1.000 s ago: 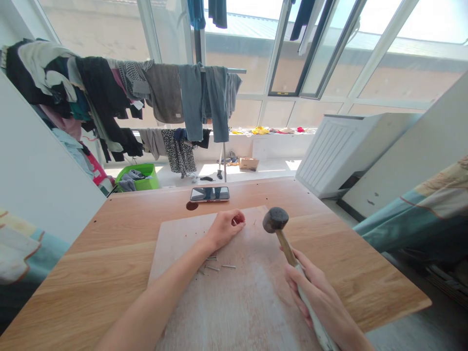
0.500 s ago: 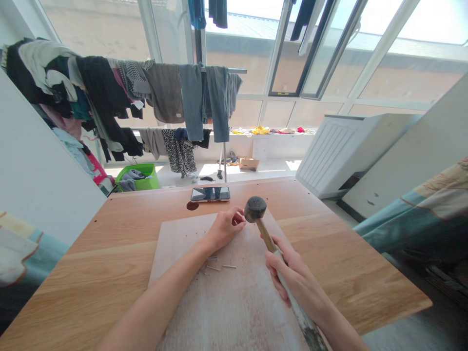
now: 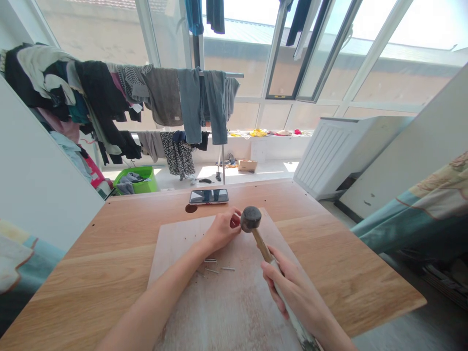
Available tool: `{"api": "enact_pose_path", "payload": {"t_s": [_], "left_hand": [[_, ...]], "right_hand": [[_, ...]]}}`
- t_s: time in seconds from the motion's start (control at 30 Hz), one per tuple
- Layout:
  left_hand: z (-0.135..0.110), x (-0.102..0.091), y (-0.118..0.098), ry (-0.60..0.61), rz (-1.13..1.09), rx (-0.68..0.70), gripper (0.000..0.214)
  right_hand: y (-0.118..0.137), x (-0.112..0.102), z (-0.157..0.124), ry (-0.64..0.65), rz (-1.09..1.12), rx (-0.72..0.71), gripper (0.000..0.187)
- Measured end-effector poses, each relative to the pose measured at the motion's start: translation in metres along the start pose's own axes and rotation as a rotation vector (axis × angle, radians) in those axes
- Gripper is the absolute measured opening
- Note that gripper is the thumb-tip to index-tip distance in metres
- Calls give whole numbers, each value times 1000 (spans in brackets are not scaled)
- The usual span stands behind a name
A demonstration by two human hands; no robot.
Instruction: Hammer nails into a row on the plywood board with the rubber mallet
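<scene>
Mallet (image 3: 250, 219): dark rounded head on a wooden handle, over the far part of the board (image 3: 171, 248). Head at 3 o'clock from the left hand (image 3: 220, 230), just beside its fingertips; contact or gap not discernible.

Handling, as judged: head-heavy, stiff, not fragile. Handle smooth-looking and pale toward the butt (liable to twist in a slack grip). Hold low on the handle for swing, nearer the head for short, controlled taps.

Right hand (image 3: 290, 287): clenched round the handle's lower half, at 5 o'clock from the head, knuckles up. Forearm in from 5 o'clock of the view. Handle slanted up and away toward 11 o'clock.

Left hand: palm down over the board, thumb and forefinger pinched together right by the head; anything between them too small to tell. Forearm in from 7 o'clock.

Loose nails (image 3: 215, 265) flat on the board at 6 o'clock from the left hand. Phone (image 3: 208, 196) on the table (image 3: 109, 229) at 12 o'clock, beyond the board.
</scene>
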State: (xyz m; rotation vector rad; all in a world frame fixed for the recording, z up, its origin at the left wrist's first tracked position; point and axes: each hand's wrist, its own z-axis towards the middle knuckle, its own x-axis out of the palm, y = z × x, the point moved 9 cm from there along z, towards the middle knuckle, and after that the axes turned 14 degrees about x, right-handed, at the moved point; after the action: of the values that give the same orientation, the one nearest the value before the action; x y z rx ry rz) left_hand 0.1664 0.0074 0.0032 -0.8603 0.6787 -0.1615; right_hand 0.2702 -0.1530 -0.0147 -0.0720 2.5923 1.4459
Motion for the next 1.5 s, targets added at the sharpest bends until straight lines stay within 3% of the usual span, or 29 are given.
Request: {"api": "enact_pose_path", "payload": {"t_s": [0.1, 0.2, 0.27, 0.43, 0.57, 0.67, 0.8, 0.9, 1.03, 1.5], "left_hand": [[-8, -7, -26, 180, 168, 70, 10], [-33, 3, -60, 563, 355, 190, 16], [-52, 7, -73, 699, 510, 202, 13], [-78, 21, -98, 734, 699, 296, 23], [-78, 27, -98, 773, 670, 320, 22], [-59, 16, -84, 680, 489, 242, 20], [-23, -16, -45, 235, 120, 111, 20], [-13, -25, -11, 35, -16, 17, 23], [-13, -23, 2, -30, -11, 8, 24], [-22, -21, -5, 3, 146, 131, 12]], "right_hand": [[-19, -9, -7, 2, -15, 28, 64], [-47, -21, -16, -15, -45, 132, 79], [-64, -27, -20, -24, -40, 190, 87], [-81, -32, -19, -55, 20, 224, 87], [-79, -32, -17, -101, -21, 228, 81], [-77, -31, -18, -97, -44, 222, 80], [-79, -32, -18, -97, -66, 216, 81], [-82, -34, -18, -109, -82, 222, 84], [-82, -34, -18, -114, -102, 225, 83], [-81, -33, -18, -108, -79, 181, 83]]}}
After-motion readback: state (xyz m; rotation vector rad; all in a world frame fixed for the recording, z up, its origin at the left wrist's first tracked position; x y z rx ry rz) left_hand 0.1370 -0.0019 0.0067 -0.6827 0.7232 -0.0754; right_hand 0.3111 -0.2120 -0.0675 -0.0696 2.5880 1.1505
